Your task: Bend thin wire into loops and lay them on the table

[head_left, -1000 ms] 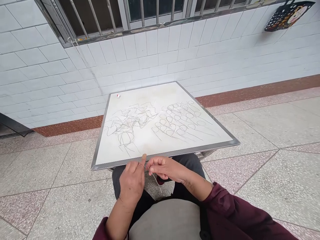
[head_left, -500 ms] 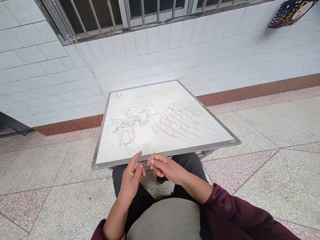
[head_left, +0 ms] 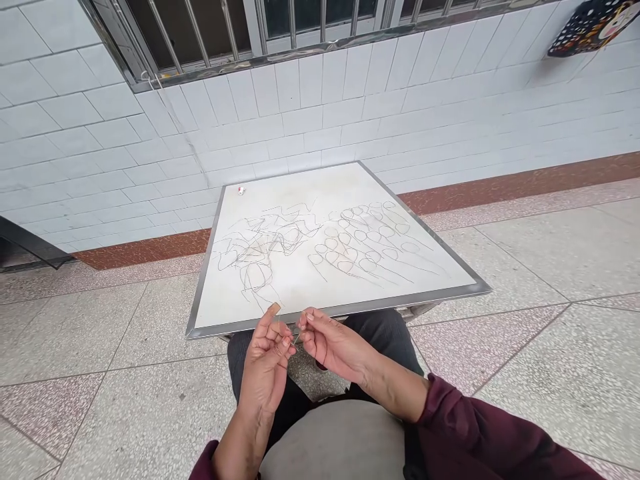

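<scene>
Strand: we make out a hair-thin pale strand (head_left: 296, 339) between the two hands, just in front of the white board's near edge. It is too fine for us to tell wire from thread, and its ends are lost among the fingers.

Left hand: our view shows the left hand (head_left: 265, 363) raised with its palm turned inward and fingers curled. The strand seems to run into the fingers, but we cannot tell if they grip it.

Right hand: the right hand (head_left: 333, 347) has its fingertips drawn together, pinching the strand.

Board: a white rectangular board with a grey metal frame (head_left: 340, 308) lies just beyond the hands, its underside hidden.

On the board: rows of thin dark loops (head_left: 365, 240) lie right of a scribbled dark tangle (head_left: 260, 247). We cannot tell whether they are drawn or laid on. A tiny red-and-white object (head_left: 241, 190) sits near the far left corner, too small to name.

Beyond the board: a white tiled wall (head_left: 300, 113) rises under a barred window (head_left: 225, 33), which the view cuts off.

Below the board: dark trousers (head_left: 385, 330) and maroon sleeves (head_left: 480, 433) show.
</scene>
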A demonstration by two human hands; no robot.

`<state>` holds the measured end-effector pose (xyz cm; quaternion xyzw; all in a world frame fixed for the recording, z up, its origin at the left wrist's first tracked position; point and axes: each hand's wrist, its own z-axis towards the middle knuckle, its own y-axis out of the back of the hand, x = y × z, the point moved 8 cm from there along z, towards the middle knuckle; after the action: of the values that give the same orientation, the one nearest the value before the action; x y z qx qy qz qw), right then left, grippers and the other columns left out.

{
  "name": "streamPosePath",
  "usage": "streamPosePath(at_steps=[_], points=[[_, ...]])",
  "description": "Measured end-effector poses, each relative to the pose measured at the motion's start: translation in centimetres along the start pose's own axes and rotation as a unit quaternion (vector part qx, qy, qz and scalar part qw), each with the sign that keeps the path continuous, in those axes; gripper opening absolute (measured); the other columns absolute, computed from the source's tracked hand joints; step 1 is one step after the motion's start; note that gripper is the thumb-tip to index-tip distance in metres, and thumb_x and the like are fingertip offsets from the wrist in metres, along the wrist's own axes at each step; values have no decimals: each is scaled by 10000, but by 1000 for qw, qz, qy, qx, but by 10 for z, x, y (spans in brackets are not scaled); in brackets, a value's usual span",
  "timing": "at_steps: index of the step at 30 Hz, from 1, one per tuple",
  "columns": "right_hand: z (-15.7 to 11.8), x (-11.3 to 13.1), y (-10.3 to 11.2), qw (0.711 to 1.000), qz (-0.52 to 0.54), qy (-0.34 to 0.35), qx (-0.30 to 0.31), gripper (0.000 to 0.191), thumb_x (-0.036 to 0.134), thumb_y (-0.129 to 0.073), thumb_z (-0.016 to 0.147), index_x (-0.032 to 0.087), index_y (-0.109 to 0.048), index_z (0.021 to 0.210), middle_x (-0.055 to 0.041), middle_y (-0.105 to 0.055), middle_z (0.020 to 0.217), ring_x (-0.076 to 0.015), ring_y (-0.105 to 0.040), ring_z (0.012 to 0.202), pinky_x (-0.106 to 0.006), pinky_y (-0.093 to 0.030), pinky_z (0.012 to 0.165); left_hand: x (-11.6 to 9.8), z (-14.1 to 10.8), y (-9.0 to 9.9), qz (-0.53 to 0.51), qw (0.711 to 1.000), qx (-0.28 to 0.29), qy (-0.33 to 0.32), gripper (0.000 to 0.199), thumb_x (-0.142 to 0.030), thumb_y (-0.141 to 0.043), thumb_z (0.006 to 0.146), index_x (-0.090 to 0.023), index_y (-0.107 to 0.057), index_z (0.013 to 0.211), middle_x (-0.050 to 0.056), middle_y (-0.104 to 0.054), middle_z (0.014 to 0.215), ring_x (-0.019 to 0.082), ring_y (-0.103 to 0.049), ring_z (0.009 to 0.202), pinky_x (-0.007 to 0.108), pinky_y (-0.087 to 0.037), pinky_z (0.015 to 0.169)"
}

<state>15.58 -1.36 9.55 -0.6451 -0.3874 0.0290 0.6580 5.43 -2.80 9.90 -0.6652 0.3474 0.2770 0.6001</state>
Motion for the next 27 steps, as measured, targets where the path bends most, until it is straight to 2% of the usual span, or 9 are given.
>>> streamPosePath(at_steps=[5,11,18,23,27], points=[[1,-3,1,999,33,-7,-7,135,267,-642,875,137,-637,842,13,-544,805,-23,-551,673,-114,-491,668,0,1,-1,-1,1000,3,-7,560,-98,-701,759,-249,-553,1278,-12,-568,841,75,-544,788,158,-465,698],[3,1,0,999,24,31,-18,156,296,-663,858,149,-633,814,24,-546,793,-25,-536,657,-130,-491,659,1,0,2,15,1000,12,-5,550,-93,-688,769,-248,-552,1279,-3,-585,853,88,-552,806,172,-472,701],[4,0,-4,998,49,40,-23,156,283,-706,820,149,-627,802,19,-568,835,-35,-561,714,-144,-501,713,0,-1,0,0,1000,5,-25,520,-156,-695,778,-247,-562,1272,23,-612,929,113,-577,881,197,-485,741],[3,-2,-2,997,51,38,-34,171,294,-718,805,160,-614,784,21,-571,834,-48,-581,740,-161,-510,740,-4,-1,2,48,997,-25,-61,511,-176,-732,750,-257,-588,1233,22,-654,923,116,-601,899,200,-477,772],[2,-5,-8,999,35,28,-17,188,311,-728,793,168,-608,782,13,-587,855,-81,-603,837,-230,-492,874,-10,-3,5,65,992,-65,-86,454,-223,-734,757,-254,-610,1193,18,-692,916,115,-621,882,224,-467,819]])
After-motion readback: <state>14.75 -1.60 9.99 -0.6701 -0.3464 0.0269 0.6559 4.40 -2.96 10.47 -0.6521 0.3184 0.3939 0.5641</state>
